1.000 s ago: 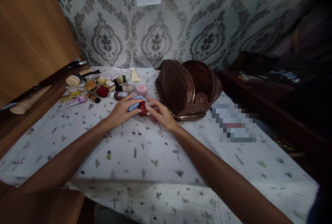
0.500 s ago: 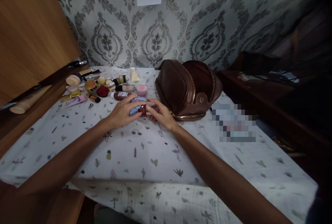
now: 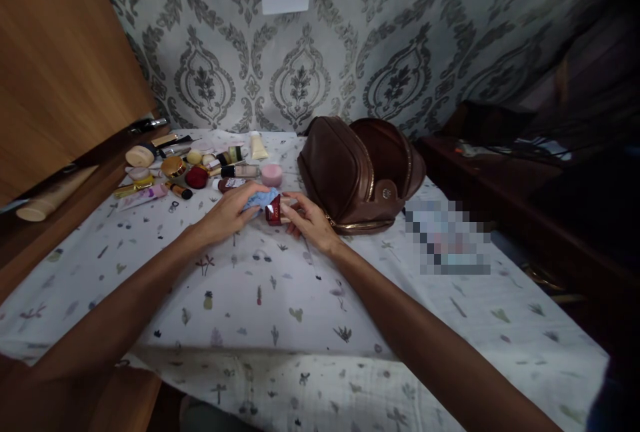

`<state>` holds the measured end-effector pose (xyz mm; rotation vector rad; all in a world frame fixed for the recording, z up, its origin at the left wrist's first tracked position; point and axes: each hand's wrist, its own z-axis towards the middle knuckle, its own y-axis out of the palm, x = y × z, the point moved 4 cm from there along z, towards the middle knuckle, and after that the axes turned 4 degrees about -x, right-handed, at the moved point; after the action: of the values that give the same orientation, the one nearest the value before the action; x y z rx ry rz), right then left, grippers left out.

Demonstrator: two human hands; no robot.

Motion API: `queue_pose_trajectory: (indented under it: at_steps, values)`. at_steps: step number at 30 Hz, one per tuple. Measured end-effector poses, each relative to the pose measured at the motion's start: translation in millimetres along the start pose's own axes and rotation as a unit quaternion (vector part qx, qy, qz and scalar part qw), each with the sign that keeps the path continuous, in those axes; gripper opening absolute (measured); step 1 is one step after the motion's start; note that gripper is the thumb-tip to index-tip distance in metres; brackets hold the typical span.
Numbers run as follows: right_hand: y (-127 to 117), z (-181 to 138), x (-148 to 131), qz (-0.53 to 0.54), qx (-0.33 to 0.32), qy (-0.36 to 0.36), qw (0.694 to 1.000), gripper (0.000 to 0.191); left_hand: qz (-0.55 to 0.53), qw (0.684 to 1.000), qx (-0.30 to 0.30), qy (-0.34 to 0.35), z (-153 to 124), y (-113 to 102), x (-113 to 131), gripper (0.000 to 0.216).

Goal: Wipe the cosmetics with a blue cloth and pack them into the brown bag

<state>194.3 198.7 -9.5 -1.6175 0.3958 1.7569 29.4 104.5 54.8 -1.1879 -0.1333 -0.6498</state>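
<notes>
Two hands: the left hand (image 3: 231, 211) and the right hand (image 3: 315, 225) were close together at the near left side of the brown bag (image 3: 336, 172), above the tablecloth.
Right hand: its thumb and fingers were pinching the pale end of a small red container (image 3: 273, 211).
Red container: it lay at the right hand's fingertips, in the gap between the two hands, its red face with pale lettering toward the left hand, just left of the bag's lower front corner.
Left hand: its fingers and thumb were closed on a crumpled blue cloth (image 3: 261, 198), farther left of the bag than the red container.
Blue cloth: it bulged from the left hand's fingertips and met the upper left edge of the red container; how firmly it pressed, I could not tell.
Bag: it stood with its mouth open, gold zip teeth showing along the rim.
Pink jar: the round pink jar (image 3: 272, 175) sat left of the bag, beyond the fingers.
Brown bottle: a brown bottle with a white cap (image 3: 234, 183) lay farther left of the bag, just behind the left hand.
Cream tube: the cream tube (image 3: 259, 147) was left of the bag, toward the wall.
Tablecloth: the white printed tablecloth (image 3: 273, 315) spread under the bag.
</notes>
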Motion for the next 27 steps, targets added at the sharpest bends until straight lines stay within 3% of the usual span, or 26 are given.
queue_pose_trajectory:
  at_steps: [5, 12, 16, 20, 27]
  values:
    - [-0.2, -0.6, -0.3, 0.005, -0.003, 0.001, 1.0, 0.054, -0.006, 1.0, -0.009, -0.013, 0.3, -0.3, -7.4, 0.027]
    - [-0.1, -1.3, 0.1, -0.004, 0.005, 0.011, 1.0, 0.055, -0.021, 0.999, 0.032, -0.009, 2.2, -1.8, -5.7, 0.014]
    - [0.5, -0.9, 1.4, -0.006, 0.004, 0.003, 1.0, 0.056, -0.027, 0.998, 0.024, -0.053, 2.3, -1.0, -5.2, 0.009]
    - [0.6, -0.3, 2.2, 0.004, 0.003, -0.003, 1.0, 0.057, -0.016, 0.994, 0.044, -0.1, 0.7, -0.9, -6.9, 0.014]
    - [3.1, -2.3, -2.5, 0.014, 0.001, 0.0, 1.0, 0.062, 0.0, 0.993, 0.09, -0.077, -0.4, -0.3, -7.4, 0.021]
